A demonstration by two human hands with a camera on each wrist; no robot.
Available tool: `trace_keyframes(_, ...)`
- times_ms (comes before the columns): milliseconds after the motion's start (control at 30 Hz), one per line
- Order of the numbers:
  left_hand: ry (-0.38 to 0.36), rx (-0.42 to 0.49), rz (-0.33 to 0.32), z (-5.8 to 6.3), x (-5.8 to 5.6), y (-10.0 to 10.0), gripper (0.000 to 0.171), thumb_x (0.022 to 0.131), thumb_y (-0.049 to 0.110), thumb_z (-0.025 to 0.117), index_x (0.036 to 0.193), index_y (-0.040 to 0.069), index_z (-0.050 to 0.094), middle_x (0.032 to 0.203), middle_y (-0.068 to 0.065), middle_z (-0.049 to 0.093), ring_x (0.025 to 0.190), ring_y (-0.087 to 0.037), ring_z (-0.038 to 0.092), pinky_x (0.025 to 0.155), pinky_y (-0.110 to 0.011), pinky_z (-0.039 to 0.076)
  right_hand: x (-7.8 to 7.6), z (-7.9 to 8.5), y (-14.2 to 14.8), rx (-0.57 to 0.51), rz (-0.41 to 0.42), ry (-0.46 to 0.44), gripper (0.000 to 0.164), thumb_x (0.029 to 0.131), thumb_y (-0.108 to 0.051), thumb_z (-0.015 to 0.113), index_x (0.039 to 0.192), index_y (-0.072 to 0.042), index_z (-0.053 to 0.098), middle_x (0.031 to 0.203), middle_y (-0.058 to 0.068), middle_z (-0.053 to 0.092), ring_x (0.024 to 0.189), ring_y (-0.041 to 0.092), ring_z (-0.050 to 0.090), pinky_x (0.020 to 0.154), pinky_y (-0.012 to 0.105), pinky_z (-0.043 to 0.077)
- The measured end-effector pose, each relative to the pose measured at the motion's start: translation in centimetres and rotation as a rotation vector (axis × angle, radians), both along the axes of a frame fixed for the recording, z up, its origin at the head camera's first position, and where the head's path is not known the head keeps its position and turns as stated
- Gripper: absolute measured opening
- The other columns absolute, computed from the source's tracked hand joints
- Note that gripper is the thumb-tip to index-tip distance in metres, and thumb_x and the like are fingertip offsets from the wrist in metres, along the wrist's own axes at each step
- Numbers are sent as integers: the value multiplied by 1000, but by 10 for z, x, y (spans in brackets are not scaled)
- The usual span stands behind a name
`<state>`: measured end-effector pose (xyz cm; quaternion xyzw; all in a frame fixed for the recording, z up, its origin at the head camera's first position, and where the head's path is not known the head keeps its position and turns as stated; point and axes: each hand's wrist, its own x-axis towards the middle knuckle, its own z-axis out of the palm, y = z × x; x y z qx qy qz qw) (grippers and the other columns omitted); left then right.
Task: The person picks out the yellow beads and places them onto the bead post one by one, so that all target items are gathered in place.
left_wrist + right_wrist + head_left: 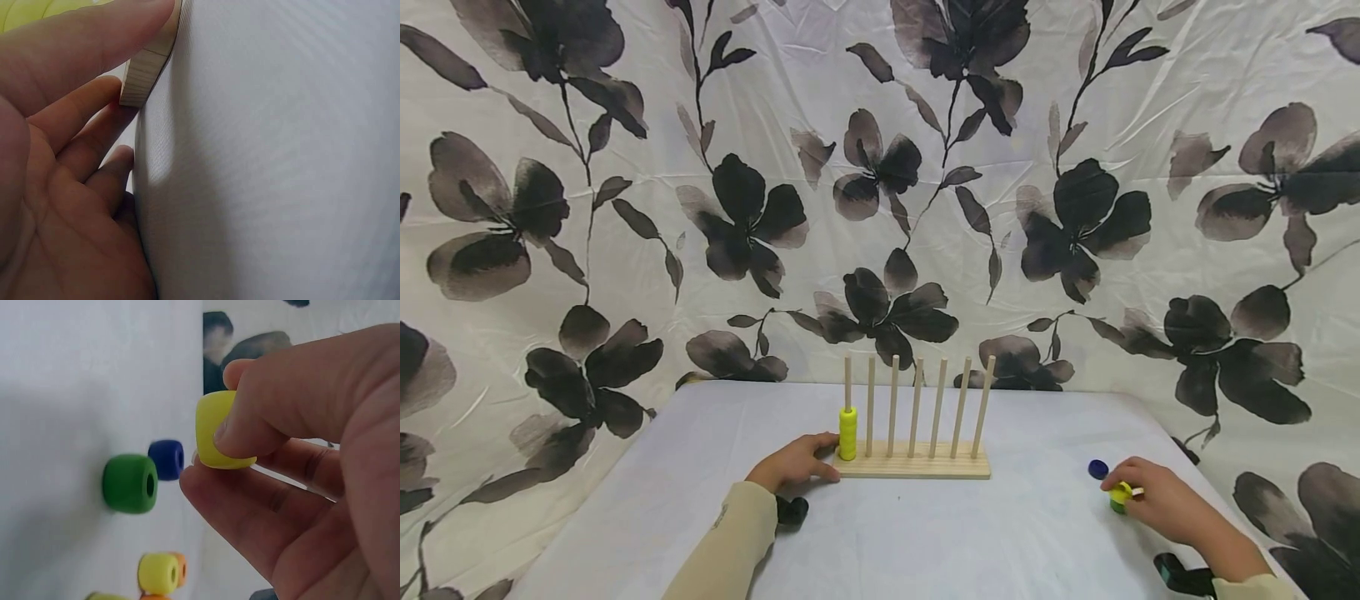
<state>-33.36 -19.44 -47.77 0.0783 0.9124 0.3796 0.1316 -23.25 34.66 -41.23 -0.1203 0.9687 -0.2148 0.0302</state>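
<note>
A wooden peg stand (917,471) with several upright pegs rests on the table, and a stack of yellow beads (847,433) fills the lower part of its leftmost peg. My left hand (796,464) holds the left end of the base, thumb at the front and fingers around the far side. Off to the right, my right hand (1165,500) pinches a yellow bead (215,431) between thumb and fingers. Below it, on the tabletop, is a green bead (130,483), with a dark blue bead (166,460) just beyond.
More beads lie nearby in the right wrist view, among them a yellow one (157,573) and an orange one (181,570). A white cloth covers the table (940,533). Behind it hangs a flower-patterned curtain (820,75).
</note>
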Motion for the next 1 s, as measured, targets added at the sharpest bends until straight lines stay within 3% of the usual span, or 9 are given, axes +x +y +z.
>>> trace_keyframes(200,-9,7,0,1,0,1,78,72,26,84,142,18,50,151,-11,44,143,-39,31,115,-63,23,-3,1,-12,-15,4,-11,26,78,3,63,95,-14,71,110,4,62,104,26,60,85,45,57)
trace_keyframes(700,-16,2,9,3,1,1,78,73,26,84,142,18,50,151,-11,43,144,-39,31,115,-63,23,-8,8,-42,-55,71,37,17,81,-6,71,95,-17,70,105,-3,62,93,16,57,76,30,55)
trace_keyframes(1000,-11,-1,3,2,0,1,77,73,26,84,142,18,50,151,-10,44,144,-38,31,115,-63,23,-14,11,-59,-61,137,18,20,84,-6,69,103,-14,69,108,-2,62,101,19,59,82,34,57)
